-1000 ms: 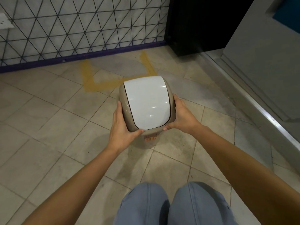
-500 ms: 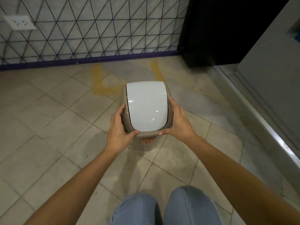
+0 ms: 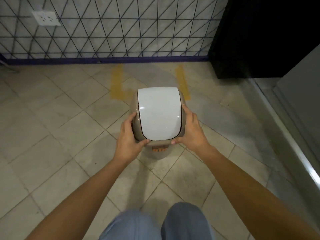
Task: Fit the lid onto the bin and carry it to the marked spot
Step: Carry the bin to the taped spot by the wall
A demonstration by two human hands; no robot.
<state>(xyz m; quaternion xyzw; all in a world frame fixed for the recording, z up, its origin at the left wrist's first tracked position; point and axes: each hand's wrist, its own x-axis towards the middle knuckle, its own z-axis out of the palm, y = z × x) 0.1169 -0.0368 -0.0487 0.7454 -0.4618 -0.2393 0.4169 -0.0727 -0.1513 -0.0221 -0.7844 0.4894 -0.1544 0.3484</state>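
Observation:
A small beige bin (image 3: 158, 151) with an orange label is held above the tiled floor, its beige lid with a white swing flap (image 3: 159, 115) seated on top. My left hand (image 3: 129, 139) grips the lid's left side and my right hand (image 3: 190, 130) grips its right side, thumbs on the near edge. Yellow painted lines (image 3: 117, 84) mark a spot on the floor just beyond the bin, near the wall; the bin hides the middle of the marking.
A wall with a black triangular grid (image 3: 121, 28), a purple base strip and a white socket (image 3: 46, 18) closes the far side. A black cabinet (image 3: 259, 37) stands at the far right, with a grey panel and a metal floor rail (image 3: 284, 134) along the right.
The view has swung towards the wall and the yellow marking now lies straight ahead of the bin. Both hands keep the same grip on the lid's sides.

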